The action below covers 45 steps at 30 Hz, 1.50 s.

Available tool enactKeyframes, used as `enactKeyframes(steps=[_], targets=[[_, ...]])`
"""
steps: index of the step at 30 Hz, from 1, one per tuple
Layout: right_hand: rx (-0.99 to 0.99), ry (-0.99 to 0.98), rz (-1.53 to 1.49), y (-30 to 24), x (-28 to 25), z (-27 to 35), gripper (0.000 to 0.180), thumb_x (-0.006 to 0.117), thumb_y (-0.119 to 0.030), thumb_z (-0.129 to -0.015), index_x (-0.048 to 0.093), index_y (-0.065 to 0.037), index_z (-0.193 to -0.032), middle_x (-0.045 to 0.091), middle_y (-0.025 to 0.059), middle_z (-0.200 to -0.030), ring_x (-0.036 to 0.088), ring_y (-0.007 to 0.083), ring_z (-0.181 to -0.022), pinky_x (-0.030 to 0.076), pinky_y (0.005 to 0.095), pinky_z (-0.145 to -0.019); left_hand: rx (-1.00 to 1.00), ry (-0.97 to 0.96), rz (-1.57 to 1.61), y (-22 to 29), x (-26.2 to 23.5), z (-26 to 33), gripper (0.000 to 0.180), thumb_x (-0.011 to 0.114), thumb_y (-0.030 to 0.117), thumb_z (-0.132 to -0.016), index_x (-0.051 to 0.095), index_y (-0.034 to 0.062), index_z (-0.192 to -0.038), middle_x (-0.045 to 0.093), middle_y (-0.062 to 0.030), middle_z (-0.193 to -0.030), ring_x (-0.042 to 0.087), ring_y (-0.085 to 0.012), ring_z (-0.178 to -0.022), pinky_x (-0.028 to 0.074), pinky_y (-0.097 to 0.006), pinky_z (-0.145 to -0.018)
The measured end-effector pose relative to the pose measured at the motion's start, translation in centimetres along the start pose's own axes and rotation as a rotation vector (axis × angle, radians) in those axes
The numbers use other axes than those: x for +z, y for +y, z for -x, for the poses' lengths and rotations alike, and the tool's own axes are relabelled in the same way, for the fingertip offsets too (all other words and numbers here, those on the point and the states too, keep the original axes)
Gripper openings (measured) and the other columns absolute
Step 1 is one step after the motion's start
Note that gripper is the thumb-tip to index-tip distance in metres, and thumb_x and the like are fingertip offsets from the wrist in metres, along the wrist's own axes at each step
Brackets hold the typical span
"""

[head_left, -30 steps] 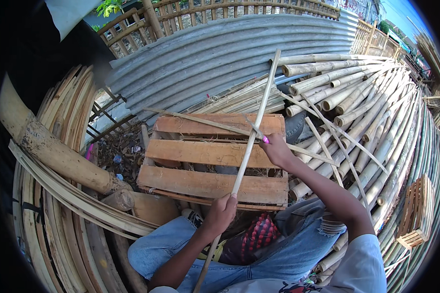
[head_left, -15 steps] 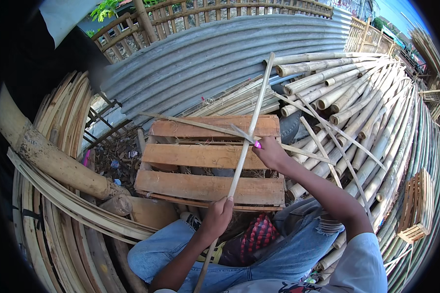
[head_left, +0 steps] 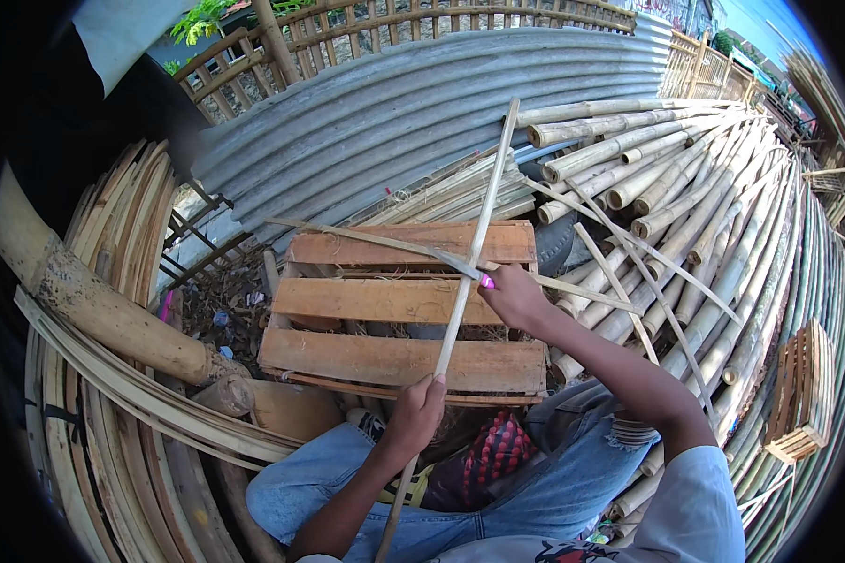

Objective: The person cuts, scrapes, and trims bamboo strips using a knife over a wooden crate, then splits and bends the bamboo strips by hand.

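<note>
- Two hands share one long bamboo strip (head_left: 468,272), which runs from the person's lap up across a wooden pallet (head_left: 399,361) and on past the grey corrugated sheet (head_left: 422,103) behind it.
- Left hand (head_left: 418,413): its grip is closed round the strip low down, at the near edge of the pallet, fingers wrapped fully about it.
- Right hand (head_left: 512,296): its grip pinches the strip higher up, over the pallet's middle slat, just where a second thin strip (head_left: 366,239) crosses under it at a slant.
- Judged by its look, the strip is light and thin, split flat, and springy rather than rigid; its unsupported far end would likely whip or sag if held at one point only.
- Split bamboo edges tend to be sharp and splintery, so a hold on the flat faces seems safer than sliding fingers along the edge.
- Spacing the two holds apart, as here, gives the best control of bend and twist.
- Around the person lie stacked bamboo poles (head_left: 685,188) to the right, a bundle of curved slats (head_left: 113,375) to the left, and a thick bamboo log (head_left: 94,310) beside the pallet.
- Blue jeans (head_left: 535,488) cover the knees below the pallet.
</note>
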State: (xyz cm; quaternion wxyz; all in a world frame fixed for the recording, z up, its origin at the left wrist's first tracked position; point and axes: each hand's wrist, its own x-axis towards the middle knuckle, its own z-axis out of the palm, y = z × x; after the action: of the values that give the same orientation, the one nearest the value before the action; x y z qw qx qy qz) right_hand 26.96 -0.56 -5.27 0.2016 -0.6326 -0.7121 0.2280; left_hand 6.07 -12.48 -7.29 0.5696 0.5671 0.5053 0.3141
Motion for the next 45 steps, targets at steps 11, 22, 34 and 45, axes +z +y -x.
enactKeyframes(steps=[11,22,34,45], targets=[[0.06,0.008,-0.028,3.3,0.0,-1.8,0.033,0.052,-0.024,-0.08,0.06,0.006,-0.068,0.057,0.0308,-0.07,0.059,0.0434,-0.072,0.048,0.0479,-0.068,0.057,-0.002,-0.059,0.1,-0.1,-0.3,0.033,0.037,0.026,-0.098,0.041,0.007,-0.072,0.033,0.0044,-0.052,0.033,-0.0045,-0.04,0.026,-0.022,-0.036],[-0.18,0.032,0.026,2.3,0.4,-1.4,0.036,0.051,-0.025,-0.08,0.057,0.007,-0.064,0.056,0.0277,-0.067,0.057,0.0457,-0.069,0.046,0.0491,-0.064,0.028,-0.019,-0.033,-1.4,0.8,0.3,0.033,0.037,0.025,-0.098,0.041,0.0067,-0.071,0.033,0.0045,-0.05,0.034,-0.0053,-0.039,0.029,-0.023,-0.037],[0.008,0.004,0.099,1.4,0.4,-0.6,0.034,0.052,-0.026,-0.081,0.063,0.004,-0.07,0.059,0.0281,-0.068,0.061,0.0425,-0.071,0.048,0.0475,-0.067,0.009,0.028,-0.145,-0.7,0.6,0.2,0.031,0.041,0.02,-0.095,0.048,-0.0028,-0.075,0.044,-0.0143,-0.049,0.051,-0.0289,-0.046,0.037,-0.039,-0.048],[-0.001,-0.06,-0.081,2.8,-0.2,-0.7,0.032,0.05,-0.02,-0.079,0.057,0.009,-0.066,0.055,0.0307,-0.067,0.057,0.0451,-0.067,0.046,0.0484,-0.065,0.058,0.048,-0.184,-0.4,0.5,0.3,0.033,0.041,0.021,-0.095,0.052,-0.0057,-0.079,0.049,-0.023,-0.059,0.053,-0.0401,-0.058,0.039,-0.041,-0.053]])
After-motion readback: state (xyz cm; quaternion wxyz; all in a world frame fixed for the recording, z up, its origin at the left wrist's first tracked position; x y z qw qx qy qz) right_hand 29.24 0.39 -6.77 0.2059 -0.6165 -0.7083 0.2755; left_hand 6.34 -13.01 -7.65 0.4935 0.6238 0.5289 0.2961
